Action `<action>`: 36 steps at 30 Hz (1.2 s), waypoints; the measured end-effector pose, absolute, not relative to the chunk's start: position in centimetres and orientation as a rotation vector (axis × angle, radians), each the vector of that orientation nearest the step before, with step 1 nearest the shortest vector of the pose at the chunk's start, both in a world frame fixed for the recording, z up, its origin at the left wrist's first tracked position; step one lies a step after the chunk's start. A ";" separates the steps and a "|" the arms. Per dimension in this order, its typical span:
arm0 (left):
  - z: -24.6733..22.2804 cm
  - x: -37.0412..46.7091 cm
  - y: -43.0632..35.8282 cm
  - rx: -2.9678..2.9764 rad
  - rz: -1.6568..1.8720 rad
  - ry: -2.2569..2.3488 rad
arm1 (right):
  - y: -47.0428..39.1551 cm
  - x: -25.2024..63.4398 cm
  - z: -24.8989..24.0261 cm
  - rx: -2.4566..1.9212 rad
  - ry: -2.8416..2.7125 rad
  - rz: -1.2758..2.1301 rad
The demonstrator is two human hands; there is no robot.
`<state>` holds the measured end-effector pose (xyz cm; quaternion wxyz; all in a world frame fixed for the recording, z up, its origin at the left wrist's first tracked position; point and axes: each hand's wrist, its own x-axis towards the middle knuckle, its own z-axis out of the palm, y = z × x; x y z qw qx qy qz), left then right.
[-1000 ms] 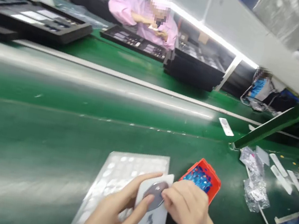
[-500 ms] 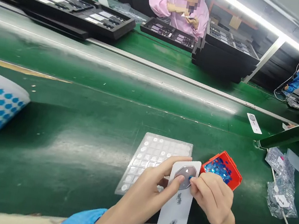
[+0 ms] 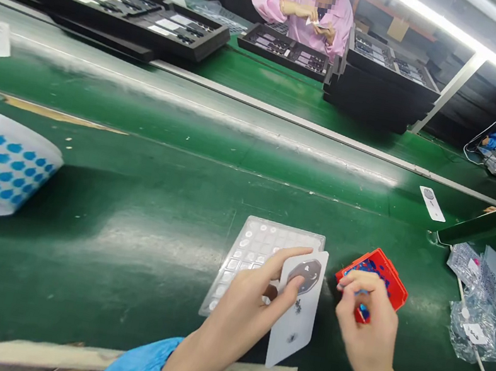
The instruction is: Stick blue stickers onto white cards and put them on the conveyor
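Green desk (image 3: pixel 114 290) is backed by black trays (image 3: pixel 380 103) on the far side. Grey panel (image 3: pixel 310 277) seems already set on white card (image 3: pixel 298 322); what is left cannot be told. Card is gripped upright, tilted, by left hand's (image 3: pixel 247 300) fingers, thumb over panel. Right hand's (image 3: pixel 369 331) fingers are curled over red bin (image 3: pixel 396 293), apart from card; pinch contents can't be made out.
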<state>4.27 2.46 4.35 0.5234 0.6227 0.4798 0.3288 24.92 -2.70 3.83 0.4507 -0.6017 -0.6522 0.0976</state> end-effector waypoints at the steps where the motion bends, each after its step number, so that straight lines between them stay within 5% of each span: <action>1: 4.1 3.7 2.7 1.450 0.793 1.170 | -2.9 25.9 3.7 -1.583 -1.577 0.206; 6: 2.9 -0.2 3.6 1.204 0.812 1.291 | -3.6 31.2 2.0 -1.965 -1.722 -0.049; 21: 0.5 -3.1 2.6 1.082 0.692 1.300 | -5.2 31.0 3.2 -1.986 -2.061 -0.387; 28: 0.4 -1.7 1.5 1.131 0.546 1.124 | -6.0 24.0 1.7 -1.443 -2.410 0.230; 36: 0.2 -1.2 1.4 1.132 0.490 1.077 | -5.4 23.1 -0.6 -1.462 -2.504 0.296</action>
